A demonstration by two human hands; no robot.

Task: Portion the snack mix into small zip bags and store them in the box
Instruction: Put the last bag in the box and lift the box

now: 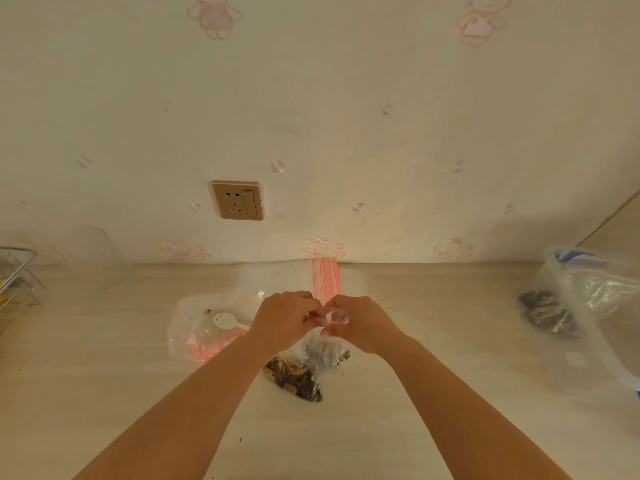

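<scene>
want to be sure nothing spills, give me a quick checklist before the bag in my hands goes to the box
1. Both hands on the bag: ok. The left hand and right hand pinch the top of the small bag.
2. Zip fully closed: cannot tell, the fingers hide the seal.
3. Bag filled: ok, dark snack mix shows in its hanging lower part.
4. Box within reach: ok, the clear box stands on the counter to the right.
5. Room in the box: ok, one filled bag lies inside with space around it.
6. Other filled bag on the counter: not ok, not yet stored.
</scene>
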